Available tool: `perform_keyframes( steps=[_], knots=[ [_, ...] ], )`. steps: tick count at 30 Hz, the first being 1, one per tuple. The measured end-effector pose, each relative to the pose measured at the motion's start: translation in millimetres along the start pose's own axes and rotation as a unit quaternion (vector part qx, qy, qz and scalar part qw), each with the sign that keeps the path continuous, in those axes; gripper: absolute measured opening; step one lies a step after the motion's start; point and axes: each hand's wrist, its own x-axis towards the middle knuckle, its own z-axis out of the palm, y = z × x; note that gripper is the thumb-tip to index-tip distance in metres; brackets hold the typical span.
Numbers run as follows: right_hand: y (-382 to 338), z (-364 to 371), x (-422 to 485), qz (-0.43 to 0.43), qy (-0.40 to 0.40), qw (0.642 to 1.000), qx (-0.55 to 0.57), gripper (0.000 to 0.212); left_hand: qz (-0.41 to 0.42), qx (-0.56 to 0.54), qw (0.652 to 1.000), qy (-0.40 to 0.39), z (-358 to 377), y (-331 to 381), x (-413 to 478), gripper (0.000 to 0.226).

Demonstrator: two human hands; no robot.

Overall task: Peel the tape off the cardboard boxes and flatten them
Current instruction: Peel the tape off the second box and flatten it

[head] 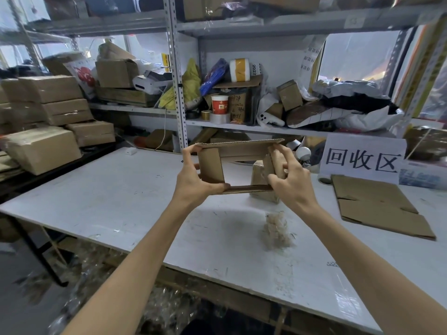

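Fingers (193,151) of the left hand (193,176): clamped on the left end of an opened cardboard box (238,151), thumb under the lower panel, fingertips hooked over the top edge. Right hand (289,180): pinching the box's right end flaps, fingers wrapped round them.

Box: held in the air above the middle of the worktop (121,204), both ends open so the worktop shows through it; no tape visible on it from here. Judged state: tape stage likely finished for this one, collapsing not yet done.

Second small box (260,182): standing on the worktop directly behind the held one, partly hidden; appears unflattened, so work remains.

Flattened cardboard (377,204): lying flat on the worktop at right, near the white sign (362,158). Counts as done.

Wad of peeled tape (277,229): on the worktop, near side of the held box, slightly right.

Room: broad bare worktop to the left and near side, ample for pressing the box flat. Near edge of the worktop runs diagonally below the forearms. Far side is bounded by cluttered shelving (179,93); stacked boxes (48,122) crowd the far left.
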Motion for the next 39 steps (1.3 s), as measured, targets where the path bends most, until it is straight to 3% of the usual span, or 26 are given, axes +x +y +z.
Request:
perform_keyframes(
  steps=[4, 8, 11, 14, 18, 23, 24, 25, 27, 30, 32, 35, 39],
  knots=[
    [1.5, 5.0, -2.7, 0.006, -0.033, 0.998, 0.062, 0.066, -0.028, 0.017, 0.997, 0.072, 4.7, 2.1, 6.5, 0.087],
    [10.0, 4.8, -0.7, 0.031, -0.017, 0.99, 0.137, 0.053, -0.046, 0.037, 0.996, 0.064, 6.0, 1.9, 12.1, 0.083],
    [18.0, -2.2, 4.8, 0.114, 0.025, 0.972, 0.205, 0.03, -0.024, -0.021, 0.999, 0.037, 4.9, 4.7, 12.0, 0.083],
    [23.0, -11.9, 5.6, 0.147, 0.046, 0.951, 0.267, 0.034, -0.007, -0.074, 0.997, 0.03, 7.2, 11.6, 13.3, 0.063],
    [24.0, -30.0, 0.7, 0.158, 0.03, 0.931, 0.327, 0.026, -0.03, -0.209, 0.977, 0.02, 18.3, 25.7, 15.7, 0.056],
    [33.1, -51.3, -4.0, 0.2, 0.045, 0.944, 0.258, 0.015, -0.067, -0.442, 0.894, 0.03, 33.0, 35.9, 21.2, 0.03],
    [35.5, -56.1, -5.6, 0.2, 0.035, 0.945, 0.256, 0.006, -0.069, -0.47, 0.879, 0.021, 38.7, 38.9, 22.3, 0.034],
    [38.7, -60.4, -7.4, 0.205, 0.033, 0.946, 0.248, 0.015, -0.075, -0.488, 0.87, 0.011, 46.4, 42.1, 23.4, 0.046],
    [44.6, -67.5, -12.1, 0.219, 0.054, 0.947, 0.229, 0.036, -0.093, -0.471, 0.877, -0.018, 68.3, 49.7, 22.7, 0.068],
    [47.6, -77.2, -20.6, 0.211, 0.109, 0.948, 0.213, 0.041, -0.112, -0.406, 0.903, -0.081, 111.2, 60.0, 15.3, 0.086],
    [50.8, -86.1, -25.8, 0.196, 0.141, 0.952, 0.187, 0.041, -0.126, -0.422, 0.894, -0.089, 141.9, 65.6, 12.8, 0.089],
    [61.3, -100.1, -34.8, 0.185, 0.164, 0.963, 0.108, 0.036, -0.179, -0.459, 0.87, -0.039, 183.0, 79.3, 12.9, 0.076],
    [81.7, -123.0, -43.3, 0.166, 0.195, 0.967, 0.014, 0.011, -0.164, -0.442, 0.881, -0.037, 223.1, 86.1, 14.5, 0.047]
  ],
)
